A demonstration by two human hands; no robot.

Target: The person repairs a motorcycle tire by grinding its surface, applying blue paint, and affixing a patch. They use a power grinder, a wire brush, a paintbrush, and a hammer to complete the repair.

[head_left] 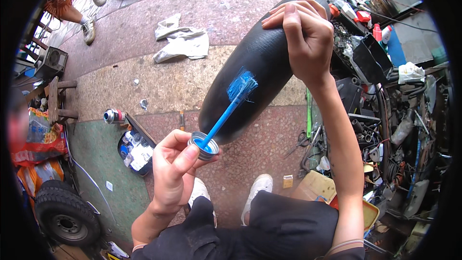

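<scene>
Head: left hand (pixel 173 166) pinches cap (pixel 209 154), tray (pixel 144 170) holds bits (pixel 138 150).

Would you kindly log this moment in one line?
left hand: holds silver cap with blue brush; right hand: on black inner tube; bristles: at tube surface

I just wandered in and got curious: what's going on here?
Someone's bare hands are busy with a fat black tube. The left hand pinches a silver metal cap with a blue brush sticking out of it. The brush's bristly end is over the tube's side, though I can't be sure it touches. The right hand lies over the tube's upper part. A white cloth and scissors lie on the ground nearby.
</scene>
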